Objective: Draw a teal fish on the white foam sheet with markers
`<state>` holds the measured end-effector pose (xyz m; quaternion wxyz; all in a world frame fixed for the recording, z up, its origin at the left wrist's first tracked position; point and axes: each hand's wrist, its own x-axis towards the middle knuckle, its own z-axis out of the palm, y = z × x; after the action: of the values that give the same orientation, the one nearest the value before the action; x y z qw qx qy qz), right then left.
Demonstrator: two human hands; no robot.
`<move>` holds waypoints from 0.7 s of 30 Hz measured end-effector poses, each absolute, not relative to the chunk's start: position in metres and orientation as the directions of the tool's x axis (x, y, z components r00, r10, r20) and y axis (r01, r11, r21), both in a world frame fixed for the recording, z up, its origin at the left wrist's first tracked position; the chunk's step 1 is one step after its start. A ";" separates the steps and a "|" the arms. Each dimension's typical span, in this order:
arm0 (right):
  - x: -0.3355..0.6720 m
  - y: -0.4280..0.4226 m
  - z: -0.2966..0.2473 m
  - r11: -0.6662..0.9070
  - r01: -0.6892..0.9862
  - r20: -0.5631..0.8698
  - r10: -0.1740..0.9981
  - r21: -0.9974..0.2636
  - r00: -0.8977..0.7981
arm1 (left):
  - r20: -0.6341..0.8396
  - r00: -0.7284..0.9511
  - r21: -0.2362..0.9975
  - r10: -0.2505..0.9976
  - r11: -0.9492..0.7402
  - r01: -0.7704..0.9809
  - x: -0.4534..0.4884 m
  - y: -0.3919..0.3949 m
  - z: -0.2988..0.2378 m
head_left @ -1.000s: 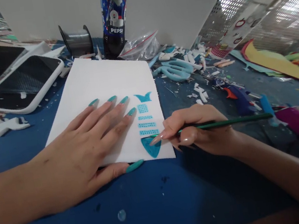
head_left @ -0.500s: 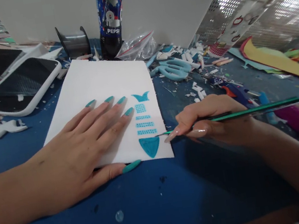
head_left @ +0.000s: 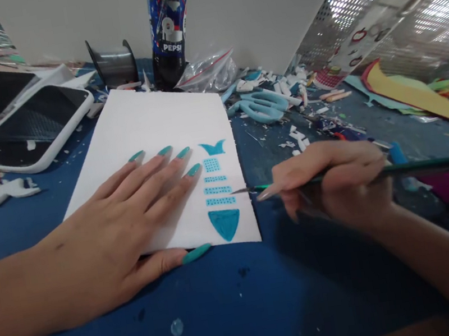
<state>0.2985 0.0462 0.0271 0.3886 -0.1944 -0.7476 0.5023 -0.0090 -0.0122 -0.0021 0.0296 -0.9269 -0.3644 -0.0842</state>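
My left hand (head_left: 129, 211) lies flat on a white sheet (head_left: 157, 119), fingers spread, with the thumb over its lower edge. Near the sheet's right side is a blue fish painted in separate pieces: a tail (head_left: 213, 147), several dotted bands (head_left: 218, 190) and a solid, pointed head (head_left: 225, 223). My right hand (head_left: 328, 180) pinches a thin green paintbrush (head_left: 424, 166). The brush tip points left, at the right end of the dotted bands. Whether the tip touches the sheet I cannot tell.
Behind the sheet stand a Pepsi bottle (head_left: 170, 29), a spool (head_left: 113, 63) and a plastic bag (head_left: 209, 72). Light blue scissors (head_left: 261, 106) lie among white scraps (head_left: 298, 136) at right. Two phones, one in a white case (head_left: 31, 130), lie at left. Coloured cutouts (head_left: 412, 93) are at far right.
My right hand has shifted slightly right, and the brush tip has moved up from just above the fish's head to beside the dotted bands. My left hand stays in place.
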 end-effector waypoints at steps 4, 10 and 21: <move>0.288 0.041 0.017 0.333 -0.107 0.308 0.638 -0.937 -0.706 | 0.167 0.719 0.036 0.674 -0.733 0.679 -0.009 -0.013 -0.003; 0.282 0.038 0.016 0.223 -0.098 0.230 0.700 -0.970 -0.676 | 0.177 0.725 0.011 0.666 -0.737 0.675 -0.010 -0.013 -0.001; 0.281 0.037 0.016 0.160 -0.094 0.181 0.717 -0.983 -0.673 | 0.178 0.718 0.041 0.673 -0.734 0.677 -0.008 -0.014 -0.001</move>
<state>0.2809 0.0372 0.0165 0.3342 -0.2274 -0.6843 0.6069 -0.0082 -0.0139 -0.0010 0.0134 -0.9268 -0.3642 -0.0906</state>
